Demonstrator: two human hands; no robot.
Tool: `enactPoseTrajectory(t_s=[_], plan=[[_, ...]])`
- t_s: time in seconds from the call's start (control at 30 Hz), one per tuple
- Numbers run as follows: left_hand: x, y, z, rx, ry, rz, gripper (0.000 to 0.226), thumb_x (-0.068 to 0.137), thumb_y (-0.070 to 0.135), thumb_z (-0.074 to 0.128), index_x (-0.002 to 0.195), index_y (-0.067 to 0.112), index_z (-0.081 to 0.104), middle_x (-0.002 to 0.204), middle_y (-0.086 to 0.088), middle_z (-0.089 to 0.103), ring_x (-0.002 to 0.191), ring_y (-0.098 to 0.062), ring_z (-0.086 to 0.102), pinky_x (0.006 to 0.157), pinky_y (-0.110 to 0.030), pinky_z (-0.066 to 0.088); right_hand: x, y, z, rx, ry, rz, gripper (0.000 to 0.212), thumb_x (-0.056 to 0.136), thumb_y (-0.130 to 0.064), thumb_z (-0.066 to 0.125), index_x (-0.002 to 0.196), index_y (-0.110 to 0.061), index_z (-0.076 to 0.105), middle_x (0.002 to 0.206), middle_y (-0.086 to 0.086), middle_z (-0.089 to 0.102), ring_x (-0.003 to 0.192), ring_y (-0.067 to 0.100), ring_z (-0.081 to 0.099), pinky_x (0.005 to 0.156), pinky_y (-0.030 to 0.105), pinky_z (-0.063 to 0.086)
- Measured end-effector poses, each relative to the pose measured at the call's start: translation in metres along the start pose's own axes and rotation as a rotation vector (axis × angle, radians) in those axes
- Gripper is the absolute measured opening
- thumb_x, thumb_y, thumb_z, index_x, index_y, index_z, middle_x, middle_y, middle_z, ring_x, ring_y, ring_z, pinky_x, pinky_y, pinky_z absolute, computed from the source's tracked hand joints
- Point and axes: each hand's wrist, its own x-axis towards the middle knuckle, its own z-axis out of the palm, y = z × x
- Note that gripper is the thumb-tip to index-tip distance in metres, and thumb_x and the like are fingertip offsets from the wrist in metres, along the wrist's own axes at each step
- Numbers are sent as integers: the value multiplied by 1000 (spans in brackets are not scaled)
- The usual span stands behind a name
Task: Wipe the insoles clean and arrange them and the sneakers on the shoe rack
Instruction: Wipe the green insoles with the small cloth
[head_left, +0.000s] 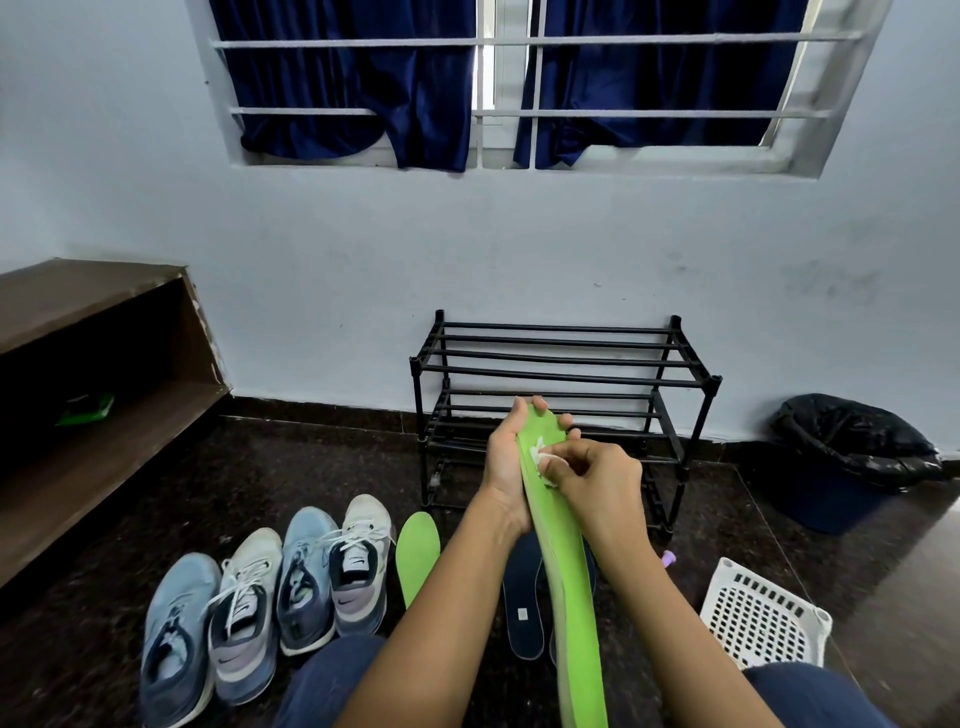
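Right hand (597, 480) at the centre of the frame, grip pinched tight on a small white wipe (543, 457), pressing it onto the upper end of the green insole (563, 566). Left hand (506, 457) has its grip wrapped around that same upper end from the left, fingers (537, 404) curling over the tip, so the insole stands upright and runs down toward the bottom edge of the frame between the knees. This looks like the wiping step, worked at the toe end, with the long lower stretch of the insole yet to be covered.

Just left of the arms, a 2nd green insole (417, 556) lies flat on the dark floor (311, 467). Behind the held insole, dark navy insoles (522, 613) lie on the floor too; how many, I cannot tell, since the arms cover part of them. At lower left, 4 sneakers (270, 597) stand in a row, toes toward the wall.

Straight behind the hands, the black shoe rack (566, 364) stands against the wall with nothing visible on its bars, so the arranging has not begun. A white perforated basket (763, 618) sits at lower right, a bin with a black liner (852, 457) at far right.

Next move, as I read it: draw the wipe down the length of the insole while the left grip holds the top steady, since the thing is thin and will likely bend under pressure.
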Motion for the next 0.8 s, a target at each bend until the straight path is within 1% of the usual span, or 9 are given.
enactPoseTrajectory(t_s=[0.1,0.17,0.3,0.4,0.47,0.5,0.6,0.73,0.8], plan=[[1,4,-3,-2,2,4,33,97,45,40,81,18,51,76,-7,55,69,-21,55,70,-33,46,-1,0,6,-23,14,-28,8,81,-14,72,86,-18,76,68,-12,64,67,-4,58,64,2,41],[2,8,-6,-9,3,28,32,96,44,42,80,18,51,76,-7,55,69,-21,53,72,-35,45,0,1,4,-13,-78,-4,7,80,-16,73,86,-18,76,72,-8,68,70,2,62,63,2,42],[4,19,-13,-58,11,90,36,98,45,37,80,18,52,77,-6,55,67,-21,53,76,-39,44,-2,-1,-4,95,-285,73,8,78,-14,77,86,-13,75,75,6,71,66,11,66,60,11,49],[4,21,-12,-74,1,88,37,98,47,38,80,20,54,80,-5,57,70,-21,55,79,-39,45,-4,-4,-7,140,-333,100,7,77,-10,77,83,-10,74,68,4,69,59,12,66,60,19,54],[3,16,-8,-73,-10,70,36,97,48,39,80,20,55,81,-5,57,72,-21,55,79,-40,45,-3,-3,-10,120,-304,101,5,77,-10,76,79,-14,74,63,-1,68,58,12,66,65,24,57],[3,13,-6,-63,-10,66,36,97,48,38,81,20,55,81,-5,57,72,-21,55,78,-40,45,-2,-2,-11,106,-275,92,7,77,-10,76,76,-16,74,63,-2,68,58,11,66,67,23,57],[1,4,1,-15,-14,39,33,97,45,39,82,19,52,79,-7,56,71,-21,54,72,-35,46,2,0,-8,21,-126,45,5,79,-13,74,79,-18,74,68,-1,69,60,5,62,58,5,44],[-2,-2,5,24,1,-10,34,99,45,37,81,19,49,77,-6,54,71,-20,53,68,-30,48,1,-1,0,-33,60,8,7,83,-14,69,86,-17,74,71,-5,65,68,7,59,58,5,37],[-1,2,2,20,4,1,34,99,45,37,80,19,49,77,-6,54,72,-20,54,70,-31,48,-1,-3,4,-10,59,-14,7,83,-15,69,86,-18,75,66,-12,61,65,-2,57,61,2,38]])
